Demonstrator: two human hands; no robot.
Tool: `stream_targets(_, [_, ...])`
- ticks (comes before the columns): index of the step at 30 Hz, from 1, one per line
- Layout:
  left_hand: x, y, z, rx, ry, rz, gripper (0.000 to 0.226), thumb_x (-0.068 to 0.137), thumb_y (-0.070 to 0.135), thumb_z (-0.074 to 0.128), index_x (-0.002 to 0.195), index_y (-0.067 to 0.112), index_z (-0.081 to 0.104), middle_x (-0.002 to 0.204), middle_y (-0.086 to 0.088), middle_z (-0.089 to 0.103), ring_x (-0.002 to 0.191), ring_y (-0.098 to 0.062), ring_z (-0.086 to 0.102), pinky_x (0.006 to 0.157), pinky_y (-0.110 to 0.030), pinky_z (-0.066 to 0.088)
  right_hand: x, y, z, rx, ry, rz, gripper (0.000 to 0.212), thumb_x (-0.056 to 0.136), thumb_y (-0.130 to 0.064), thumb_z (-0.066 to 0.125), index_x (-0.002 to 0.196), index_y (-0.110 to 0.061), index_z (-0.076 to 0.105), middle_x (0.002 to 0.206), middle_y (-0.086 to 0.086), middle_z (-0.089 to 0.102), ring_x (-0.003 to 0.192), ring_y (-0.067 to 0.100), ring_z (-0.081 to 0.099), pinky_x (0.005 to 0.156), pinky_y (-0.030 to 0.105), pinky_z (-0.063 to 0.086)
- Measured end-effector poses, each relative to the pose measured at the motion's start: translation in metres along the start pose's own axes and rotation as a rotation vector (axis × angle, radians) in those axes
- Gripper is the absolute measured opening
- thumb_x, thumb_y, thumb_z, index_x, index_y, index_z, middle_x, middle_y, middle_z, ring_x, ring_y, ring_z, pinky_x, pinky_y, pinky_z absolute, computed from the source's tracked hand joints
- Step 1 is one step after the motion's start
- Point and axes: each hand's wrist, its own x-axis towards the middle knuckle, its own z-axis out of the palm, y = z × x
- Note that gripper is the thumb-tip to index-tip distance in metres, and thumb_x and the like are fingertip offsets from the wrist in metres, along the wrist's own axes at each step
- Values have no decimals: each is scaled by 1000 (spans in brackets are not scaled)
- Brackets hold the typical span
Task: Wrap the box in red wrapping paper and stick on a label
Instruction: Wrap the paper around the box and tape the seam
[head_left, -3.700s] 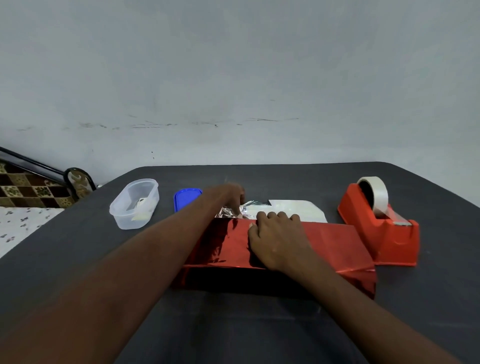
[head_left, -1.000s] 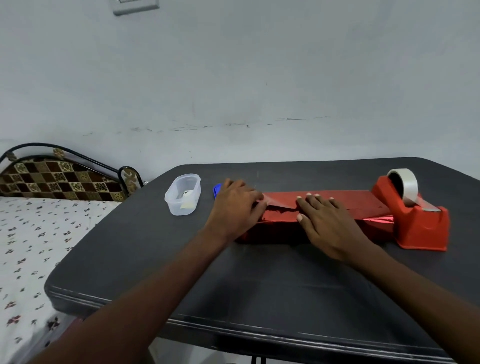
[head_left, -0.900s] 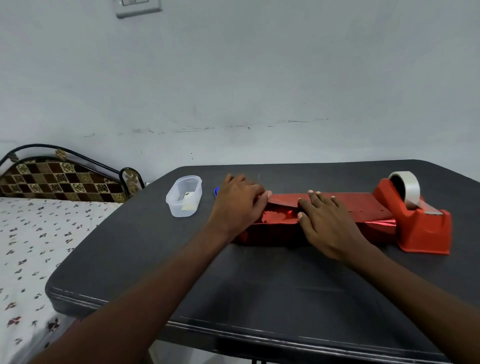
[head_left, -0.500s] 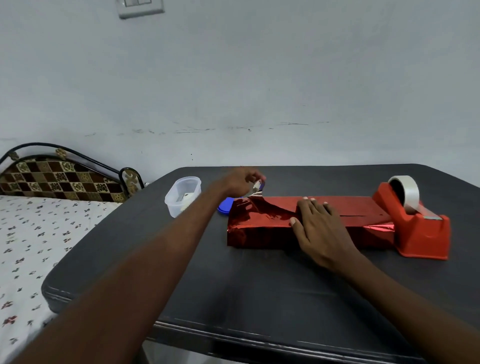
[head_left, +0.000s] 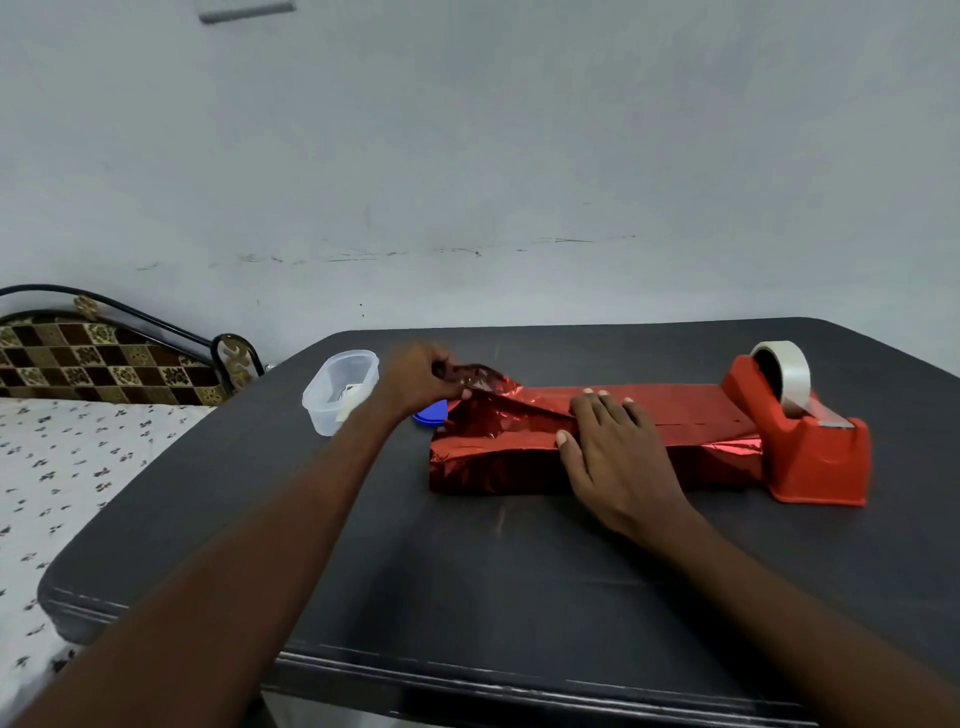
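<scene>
**Mia:** Where is the box?

**Sam:** It is in the middle of the dark table (head_left: 467, 597), under the red paper (head_left: 675, 410). You can't see the box itself, the paper covers it. The right end sits just beside the red tape holder (head_left: 815, 457).

**Mia:** What are the hands doing?

**Sam:** The right hand (head_left: 613, 447) lies flat on top, fingers straight, pressing the paper down. The left hand (head_left: 421, 382) pinches the loose paper at the left end and lifts it up a little.

**Mia:** So what could go wrong?

**Sam:** I think that loose end is the tricky part. It is shiny and crinkly. If the left hand pulls too hard, the paper could rip or slip out from under the flat hand. Then the fold on top might pop open.

**Mia:** Anything else?

**Sam:** Yes. The end looks all bunched up. If it gets folded like that, it may come out lumpy, and tape may not hold it well.

**Mia:** And the stuff next to it?

**Sam:** A blue lid (head_left: 431, 413) sits right by the loose end, and a clear tub (head_left: 340, 392) is near the left wrist. The arm could bump them. I can't see any label on the paper yet, so that part is not done.
</scene>
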Motion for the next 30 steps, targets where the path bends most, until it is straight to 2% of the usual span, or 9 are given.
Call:
stream_targets(4, [-9,-6,-2,-11,61,59,27,70,7,78,62,27,61,64,7,66,58,-1,58,66,-24,46,0,-1,1,7,10,2,66,101,-48,13,142,-8,44,149,12,49,142,26,40,120,48,27])
stream_targets(7, [-13,-8,1,-131,151,-28,25,75,-8,66,69,17,63,63,7,66,54,3,59,62,-19,46,-1,0,2,5,5,1,67,101,-49,12,144,-9,42,151,12,46,143,26,37,121,47,25])
stream_targets(14, [-22,-15,7,-213,199,-164,29,87,-7,54,89,18,70,77,-8,72,63,-16,67,61,-28,56,-1,1,3,-4,7,4,66,100,-49,12,143,-9,44,149,12,48,142,26,40,120,47,26])
stream_targets(17, [-24,0,5,-414,203,-348,24,99,14,49,94,9,71,83,-14,71,53,-12,65,52,-24,56,-1,1,3,-10,17,10,64,101,-47,13,138,-9,48,145,12,52,139,27,43,118,48,29])
stream_targets(20, [-22,22,0,-449,143,-544,56,102,52,38,95,4,66,78,-11,65,56,-22,63,56,-30,56,0,1,4,-9,15,15,64,100,-47,12,136,-9,49,144,12,53,137,27,45,118,48,30])
stream_targets(23, [-25,33,-5,-409,32,-669,57,97,63,40,89,9,57,73,-12,60,56,-23,59,52,-28,52,0,1,4,-2,15,14,64,101,-48,14,137,-9,49,143,12,53,137,27,45,118,48,30])
stream_targets(25, [-27,33,-4,-454,-16,-690,45,94,55,55,90,10,57,74,-11,60,56,-20,56,49,-25,51,-1,-1,4,-11,11,12,64,100,-48,13,138,-9,48,144,12,53,138,27,44,118,48,30])
stream_targets(28, [-27,32,-2,-600,65,-625,15,89,15,70,82,9,59,77,-12,59,56,-18,53,44,-21,48,-1,-2,2,-13,4,17,66,100,-48,12,141,-8,46,147,13,50,140,27,42,119,47,29])
stream_targets(30, [-26,29,-3,-659,126,-616,17,85,1,71,76,8,59,81,-15,59,57,-19,52,46,-22,45,-1,-3,2,-16,0,20,67,100,-48,12,141,-8,46,148,12,50,140,27,42,119,48,29])
